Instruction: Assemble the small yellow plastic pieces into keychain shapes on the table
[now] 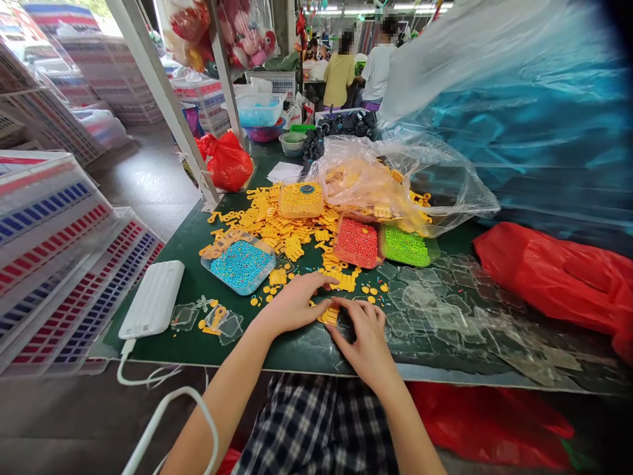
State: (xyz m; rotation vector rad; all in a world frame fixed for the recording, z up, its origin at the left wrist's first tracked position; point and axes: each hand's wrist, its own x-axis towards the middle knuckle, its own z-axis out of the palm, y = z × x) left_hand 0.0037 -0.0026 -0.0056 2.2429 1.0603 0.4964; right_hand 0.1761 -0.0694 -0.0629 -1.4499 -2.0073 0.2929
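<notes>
A checked cloth [316, 429] over the person's lap is lying nearest the camera, below the desk [188, 244] edge. Just above it, both hands are meeting over a small yellow plastic piece [329, 315] that is resting on the green desk surface near its front edge. The left hand [294, 303] is lying palm-down with fingers loosely extended, its fingertips reaching past the piece; it is gripping nothing visible. The right hand [364, 336] is pressing curled fingertips against the piece, pinching it at its edge.

Working outward: loose yellow discs [368, 289] are lying scattered just beyond the hands, and a heap of yellow parts [277, 227] is spreading behind them. Four trays of beads are standing around that heap: a blue tray [241, 265] to the left, a yellow tray [301, 199] further back, a red tray [357, 243] and a green tray [406, 245] side by side. Clear plastic tiles [445, 310] are covering the desk to the right. A white power bank [152, 298] is sitting at the left edge. A clear bag [390, 178] of yellow parts is slumping behind the trays.
</notes>
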